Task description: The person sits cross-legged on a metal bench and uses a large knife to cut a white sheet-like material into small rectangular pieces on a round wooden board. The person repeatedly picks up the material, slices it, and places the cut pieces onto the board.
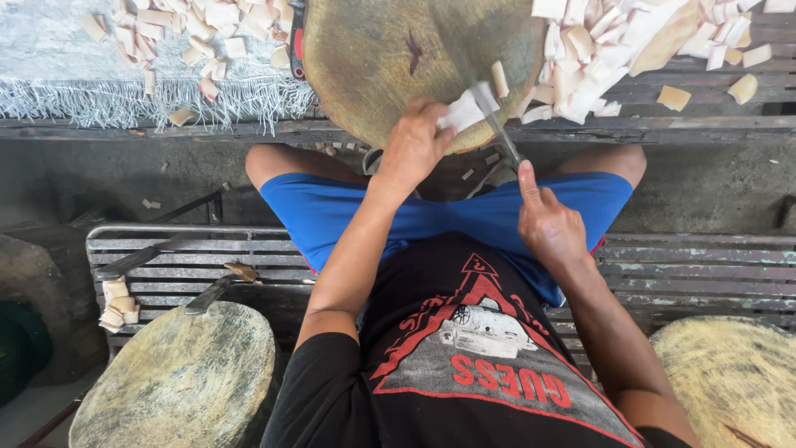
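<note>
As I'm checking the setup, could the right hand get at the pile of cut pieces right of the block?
Probably yes: the right hand holds a knife by the block, and nothing stands between it and the pile.

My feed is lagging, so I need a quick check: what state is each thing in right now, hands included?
Left hand: closed on the pale strip, pressing it to the block.
Pale strip: flat, held at the block's near edge.
Right hand: gripping the knife, forefinger stretched along it.
Knife: blade tip at the strip.
Round wooden block: lying flat, top scarred.
Cut pieces: heaped loose beside the block.
</note>
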